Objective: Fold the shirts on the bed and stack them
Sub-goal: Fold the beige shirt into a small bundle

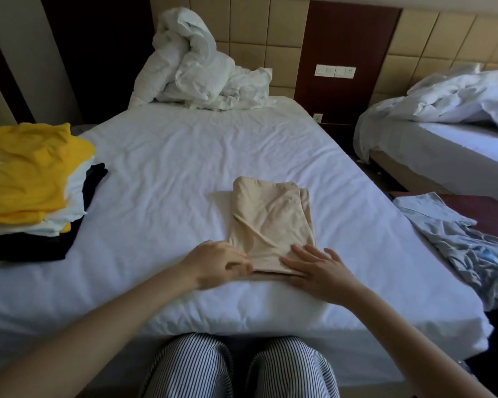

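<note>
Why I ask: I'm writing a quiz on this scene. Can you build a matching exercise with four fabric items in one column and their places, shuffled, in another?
Items
1. beige shirt
2. yellow shirt
3. light blue shirt
4. white duvet

Places
A. bunched at the head of the bed
B. folded, in the middle of the bed
C. crumpled at the bed's right edge
D. on top of the stack at the left

Pairs: 1-B, 2-D, 3-C, 4-A

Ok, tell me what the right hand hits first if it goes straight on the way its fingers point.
The beige shirt: the right hand lies flat on its near edge. Sliding on up-left over it, it would likely brush the left hand next, though depth is unclear.
</note>
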Demonstrator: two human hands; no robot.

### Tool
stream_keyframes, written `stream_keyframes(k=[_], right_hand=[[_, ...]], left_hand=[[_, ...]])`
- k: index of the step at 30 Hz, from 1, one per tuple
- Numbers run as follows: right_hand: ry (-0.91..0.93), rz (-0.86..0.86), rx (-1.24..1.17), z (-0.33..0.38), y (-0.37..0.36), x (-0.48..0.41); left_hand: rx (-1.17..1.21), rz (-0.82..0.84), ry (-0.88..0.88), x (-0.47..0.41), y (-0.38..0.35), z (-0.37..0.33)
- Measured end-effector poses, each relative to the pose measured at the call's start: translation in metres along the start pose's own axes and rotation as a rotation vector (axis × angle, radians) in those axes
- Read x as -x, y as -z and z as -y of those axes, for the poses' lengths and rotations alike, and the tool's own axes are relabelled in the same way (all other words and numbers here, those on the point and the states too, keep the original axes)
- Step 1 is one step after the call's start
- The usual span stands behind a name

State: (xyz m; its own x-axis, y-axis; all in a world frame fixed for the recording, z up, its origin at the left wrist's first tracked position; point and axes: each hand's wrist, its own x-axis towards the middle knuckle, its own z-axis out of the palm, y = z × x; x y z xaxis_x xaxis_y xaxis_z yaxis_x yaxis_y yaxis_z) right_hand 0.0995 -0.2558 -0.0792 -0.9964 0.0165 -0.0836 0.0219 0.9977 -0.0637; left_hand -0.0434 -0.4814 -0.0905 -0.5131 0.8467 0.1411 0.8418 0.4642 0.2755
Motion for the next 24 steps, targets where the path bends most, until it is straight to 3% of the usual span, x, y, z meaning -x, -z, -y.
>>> stream_keyframes(k=[2,5,7,12,15,18,24], right_hand=[[0.034,-0.062,-0.079,0.004,0.021,-0.011],[0.076,-0.330,-0.180,0.007,0.044,-0.045],[0.044,-0.418,-0.237,0.004,0.051,-0.075],[-0.184,-0.364,-0.364,-0.016,0.042,-0.154],[-0.298,-0.203,-0.297,-0.026,0.003,-0.174],[-0.404,-0.240,-0.256,-0.031,-0.020,-0.175],[-0.492,-0.257,-0.239,-0.031,-0.021,-0.178]], left_hand=[[0.241,0.067,0.212,-0.026,0.014,0.011],[0.191,-0.049,0.257,-0.072,0.026,0.021],[0.170,-0.080,0.315,-0.103,0.030,0.025],[0.042,-0.025,0.403,-0.149,-0.006,0.030],[-0.050,-0.122,0.465,-0.145,-0.039,0.024],[-0.092,-0.189,0.428,-0.144,-0.040,0.023],[-0.058,0.097,0.475,-0.199,-0.029,0.053]])
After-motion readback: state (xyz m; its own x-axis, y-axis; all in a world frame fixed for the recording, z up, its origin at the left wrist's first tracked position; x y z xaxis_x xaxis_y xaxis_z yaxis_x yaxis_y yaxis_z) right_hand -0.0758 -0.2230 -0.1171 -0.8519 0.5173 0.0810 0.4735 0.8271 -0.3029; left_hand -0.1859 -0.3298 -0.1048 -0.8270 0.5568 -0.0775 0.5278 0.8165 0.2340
